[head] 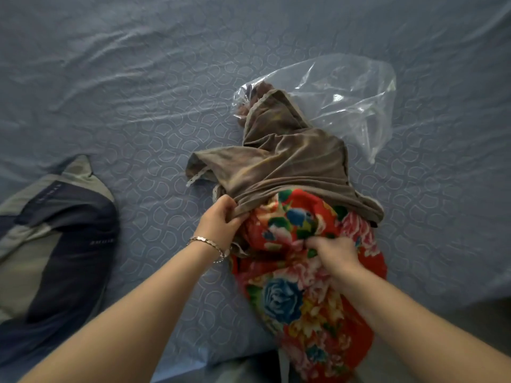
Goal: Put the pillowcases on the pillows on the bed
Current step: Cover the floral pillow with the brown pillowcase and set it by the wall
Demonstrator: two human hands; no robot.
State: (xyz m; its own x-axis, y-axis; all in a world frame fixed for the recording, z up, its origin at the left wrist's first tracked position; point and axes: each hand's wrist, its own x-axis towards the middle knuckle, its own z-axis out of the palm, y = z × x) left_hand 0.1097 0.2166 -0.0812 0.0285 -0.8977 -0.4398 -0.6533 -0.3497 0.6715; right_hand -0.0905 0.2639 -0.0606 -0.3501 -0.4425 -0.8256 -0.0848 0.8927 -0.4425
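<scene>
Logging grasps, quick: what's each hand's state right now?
Left hand: closed, gripping the edge of the brown pillowcase.
Right hand: closed, pinching the floral pillow.

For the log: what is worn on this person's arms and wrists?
No sleeves show: the left forearm and right forearm are bare. A silver-coloured link bracelet sits on the left wrist; the right wrist wears nothing. No gloves.

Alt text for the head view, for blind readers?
Two bare arms dress a red floral pillow on a blue bed: the left-hand grip holds the brown pillowcase, the right-hand grip pinches the pillow. A clear plastic bag lies beyond.
</scene>
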